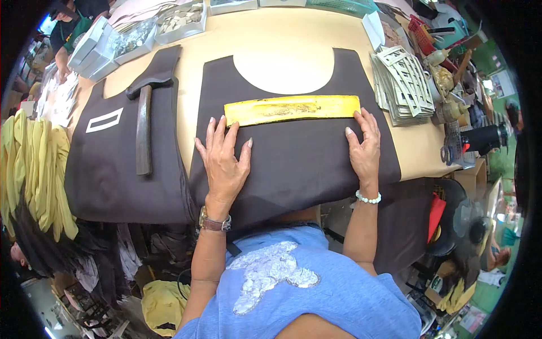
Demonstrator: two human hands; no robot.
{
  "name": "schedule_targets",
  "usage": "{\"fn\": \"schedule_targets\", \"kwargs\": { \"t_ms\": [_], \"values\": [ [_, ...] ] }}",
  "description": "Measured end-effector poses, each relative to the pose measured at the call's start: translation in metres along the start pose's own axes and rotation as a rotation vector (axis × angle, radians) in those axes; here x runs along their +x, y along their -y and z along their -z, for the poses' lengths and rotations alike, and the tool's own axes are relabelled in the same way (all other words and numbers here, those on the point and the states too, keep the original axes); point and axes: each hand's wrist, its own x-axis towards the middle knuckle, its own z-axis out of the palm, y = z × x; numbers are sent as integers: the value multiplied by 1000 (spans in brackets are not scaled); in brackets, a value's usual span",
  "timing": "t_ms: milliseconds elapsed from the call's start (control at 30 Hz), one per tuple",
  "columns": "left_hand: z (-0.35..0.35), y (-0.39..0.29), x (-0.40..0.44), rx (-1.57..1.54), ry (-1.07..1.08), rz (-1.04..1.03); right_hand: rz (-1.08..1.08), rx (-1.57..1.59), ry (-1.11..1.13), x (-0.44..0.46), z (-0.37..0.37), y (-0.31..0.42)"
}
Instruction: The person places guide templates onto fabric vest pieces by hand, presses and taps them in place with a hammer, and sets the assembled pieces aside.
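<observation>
A dark cut fabric piece (293,164) with a rounded neckline lies flat on the table. Across its upper part rests a yellow curved strip (292,108) with worn dark marks. My left hand (223,158) lies on the fabric with fingers spread, its fingertips at the strip's left end. At the right end, my right hand (364,144) touches the strip with its fingertips, fingers apart. To the left, a hammer (144,130) lies on a second dark fabric stack (113,175), beside a white rectangular frame (104,120).
White boxes of small parts (183,25) line the table's back left. A stack of pale templates (403,85) sits at the right, near bottles and a red basket (420,34). Yellow fabric (34,164) hangs at the left edge. Another person (73,28) is at the upper left.
</observation>
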Motion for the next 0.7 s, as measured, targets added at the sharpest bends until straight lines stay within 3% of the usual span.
{"fn": "schedule_targets", "kwargs": {
  "t_ms": [700],
  "values": [
    [-1,-1,1,10,7,1,-6,-61,21,0,0,4]
  ]
}}
